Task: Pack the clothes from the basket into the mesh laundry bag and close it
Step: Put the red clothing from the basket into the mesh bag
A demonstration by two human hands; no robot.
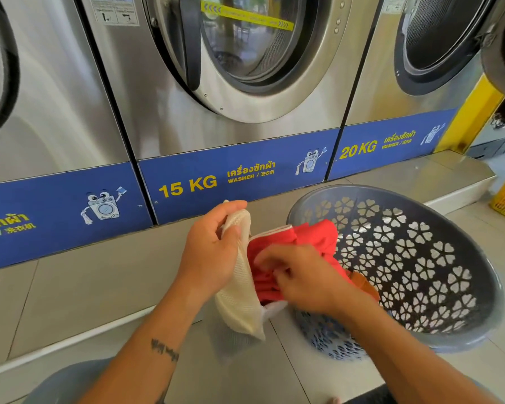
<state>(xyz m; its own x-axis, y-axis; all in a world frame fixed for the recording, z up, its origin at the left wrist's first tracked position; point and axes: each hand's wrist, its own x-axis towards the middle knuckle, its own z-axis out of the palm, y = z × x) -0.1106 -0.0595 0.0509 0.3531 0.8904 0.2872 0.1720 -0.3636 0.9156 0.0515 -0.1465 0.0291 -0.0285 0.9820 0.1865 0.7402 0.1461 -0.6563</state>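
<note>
— Steel washers (222,83) line the far wall above a blue strip, tiled floor (99,287) below. What's happening?
— Left hand (210,252), fingers closed, grips the rim of the cream mesh laundry bag (239,298) and holds it up, just left of the grey basket (420,272).
— And the other hand?
— Right hand (301,278) is blurred, its fingers curled on the red garment (312,234) at the bag's mouth. The red cloth bunches between bag and basket, touching both, with an orange piece (362,282) beside the wrist.
</note>
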